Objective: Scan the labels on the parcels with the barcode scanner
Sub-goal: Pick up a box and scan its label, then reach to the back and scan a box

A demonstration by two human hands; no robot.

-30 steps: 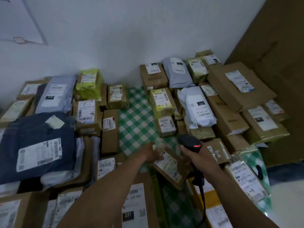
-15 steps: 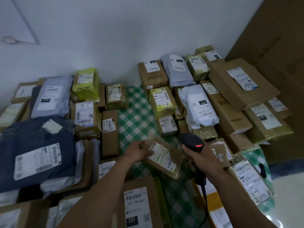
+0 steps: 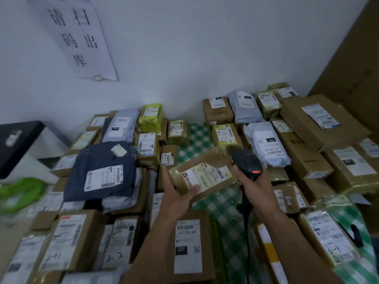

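My left hand [image 3: 178, 195] holds a flat brown parcel [image 3: 200, 173] wrapped in clear tape, lifted above the table, its white label [image 3: 207, 175] facing up. My thumb lies across the label's near edge. My right hand [image 3: 251, 182] grips a black barcode scanner [image 3: 247, 163] with a red light on its back. The scanner's head sits just over the parcel's right end. Its black cable [image 3: 247, 232] hangs down beside my right forearm.
Many labelled parcels cover a table with a green checked cloth [image 3: 194, 140]: a dark blue bag [image 3: 102, 171] at left, a white bag [image 3: 266, 146] and large cartons [image 3: 320, 121] at right, a carton marked 231 [image 3: 187, 247] near me. A paper sign [image 3: 80, 37] hangs on the wall.
My left hand has picked the flat brown parcel up off the table and raised it toward the scanner. The view has tilted upward, showing the wall sign.
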